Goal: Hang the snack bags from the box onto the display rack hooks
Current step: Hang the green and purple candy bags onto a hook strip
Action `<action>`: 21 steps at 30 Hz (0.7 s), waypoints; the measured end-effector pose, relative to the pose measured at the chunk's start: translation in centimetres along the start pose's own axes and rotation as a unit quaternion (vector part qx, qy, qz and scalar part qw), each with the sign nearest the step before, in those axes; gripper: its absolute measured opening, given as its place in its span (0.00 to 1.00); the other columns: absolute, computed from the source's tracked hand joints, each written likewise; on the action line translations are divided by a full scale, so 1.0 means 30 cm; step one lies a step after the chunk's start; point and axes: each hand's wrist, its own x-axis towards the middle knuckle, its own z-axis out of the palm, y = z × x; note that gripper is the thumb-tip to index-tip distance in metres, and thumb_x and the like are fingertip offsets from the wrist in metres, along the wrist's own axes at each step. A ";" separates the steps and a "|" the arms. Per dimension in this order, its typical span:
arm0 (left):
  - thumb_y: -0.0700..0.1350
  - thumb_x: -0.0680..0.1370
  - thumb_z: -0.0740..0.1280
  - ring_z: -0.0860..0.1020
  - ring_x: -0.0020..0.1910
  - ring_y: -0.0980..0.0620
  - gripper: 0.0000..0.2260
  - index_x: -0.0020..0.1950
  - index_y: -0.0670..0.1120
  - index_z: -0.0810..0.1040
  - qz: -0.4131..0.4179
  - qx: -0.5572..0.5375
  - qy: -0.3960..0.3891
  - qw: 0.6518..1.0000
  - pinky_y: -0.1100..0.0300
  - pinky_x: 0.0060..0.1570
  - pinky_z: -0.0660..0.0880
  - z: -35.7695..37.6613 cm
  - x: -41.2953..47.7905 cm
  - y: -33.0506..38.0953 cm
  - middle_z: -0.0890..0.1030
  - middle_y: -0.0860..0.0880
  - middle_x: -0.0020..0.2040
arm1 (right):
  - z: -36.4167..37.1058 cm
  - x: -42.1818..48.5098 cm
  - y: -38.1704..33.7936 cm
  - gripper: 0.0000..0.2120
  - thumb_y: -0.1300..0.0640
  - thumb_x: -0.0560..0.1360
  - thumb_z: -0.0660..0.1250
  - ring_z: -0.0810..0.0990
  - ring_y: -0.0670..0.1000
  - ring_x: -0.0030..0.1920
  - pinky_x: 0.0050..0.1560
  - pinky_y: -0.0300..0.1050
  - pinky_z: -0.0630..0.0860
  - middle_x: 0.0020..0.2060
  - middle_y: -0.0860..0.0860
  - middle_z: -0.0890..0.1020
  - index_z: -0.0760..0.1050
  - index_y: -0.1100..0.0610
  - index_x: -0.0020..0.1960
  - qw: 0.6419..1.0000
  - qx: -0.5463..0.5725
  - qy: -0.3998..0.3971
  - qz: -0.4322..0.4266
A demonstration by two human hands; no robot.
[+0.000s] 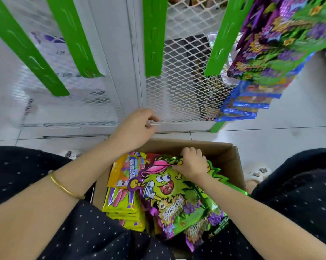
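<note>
So, pinching the top edge of the green snack bag with the right hand, near the far edge of the box. Holding nothing in the left hand, loosely curled over the far-left corner.

Left arm: bare forearm reaches from the lower left toward the centre, wrist straight.
Left hand: back up, fingers loosely curled, holding nothing.
Right arm: bare forearm comes in from the lower right, angled forward and down.
Right hand: back up, fingers curled, pinching the top edge of a snack bag.
Both hands: the 2 are apart, the left farther forward.
</note>
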 end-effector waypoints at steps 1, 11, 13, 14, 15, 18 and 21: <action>0.38 0.76 0.64 0.76 0.46 0.52 0.09 0.55 0.44 0.77 -0.005 0.000 0.000 1.000 0.62 0.47 0.69 -0.001 -0.002 -0.005 0.76 0.45 0.56 | -0.010 0.003 -0.002 0.26 0.42 0.70 0.69 0.68 0.57 0.61 0.57 0.52 0.68 0.58 0.53 0.74 0.69 0.57 0.59 1.000 0.025 0.016 -0.004; 0.50 0.72 0.71 0.77 0.57 0.49 0.23 0.64 0.44 0.72 -0.100 -0.026 -0.174 0.979 0.52 0.61 0.72 -0.027 -0.015 0.014 0.77 0.46 0.61 | -0.285 -0.060 0.059 0.13 0.69 0.72 0.68 0.72 0.45 0.24 0.26 0.34 0.68 0.28 0.52 0.75 0.67 0.56 0.37 0.810 0.583 -0.042 -0.044; 0.49 0.70 0.73 0.79 0.52 0.44 0.18 0.55 0.41 0.77 -0.068 -0.071 -0.155 0.983 0.49 0.57 0.72 -0.043 -0.019 0.065 0.81 0.41 0.53 | -0.359 -0.097 0.092 0.13 0.71 0.72 0.66 0.73 0.45 0.24 0.25 0.35 0.69 0.25 0.49 0.75 0.67 0.57 0.38 0.782 0.621 -0.017 -0.051; 0.47 0.71 0.73 0.79 0.49 0.42 0.14 0.51 0.40 0.78 -0.047 -0.086 -0.138 0.985 0.48 0.54 0.73 -0.056 -0.022 0.099 0.81 0.38 0.50 | -0.397 -0.118 0.109 0.13 0.71 0.72 0.66 0.73 0.45 0.24 0.25 0.35 0.69 0.25 0.49 0.76 0.67 0.57 0.38 0.779 0.625 -0.003 -0.054; 0.46 0.71 0.73 0.79 0.45 0.43 0.10 0.47 0.41 0.78 -0.031 -0.101 -0.124 0.987 0.50 0.50 0.74 -0.071 -0.024 0.138 0.81 0.37 0.48 | -0.439 -0.142 0.122 0.12 0.70 0.72 0.67 0.75 0.45 0.27 0.27 0.36 0.71 0.27 0.48 0.76 0.68 0.57 0.39 0.782 0.621 0.010 -0.061; 0.43 0.73 0.71 0.72 0.35 0.54 0.05 0.39 0.46 0.76 0.016 -0.107 -0.108 0.988 0.62 0.38 0.66 -0.139 -0.028 0.276 0.76 0.42 0.37 | -0.605 -0.206 0.152 0.11 0.62 0.71 0.71 0.80 0.43 0.41 0.41 0.37 0.75 0.40 0.47 0.80 0.76 0.48 0.46 0.840 0.529 0.050 -0.109; 0.43 0.73 0.71 0.69 0.34 0.55 0.07 0.37 0.49 0.75 0.075 -0.095 -0.100 0.988 0.61 0.38 0.64 -0.234 -0.009 0.457 0.73 0.47 0.34 | -0.820 -0.276 0.148 0.12 0.56 0.71 0.72 0.78 0.38 0.38 0.39 0.34 0.74 0.39 0.43 0.80 0.80 0.53 0.54 0.884 0.421 0.116 -0.166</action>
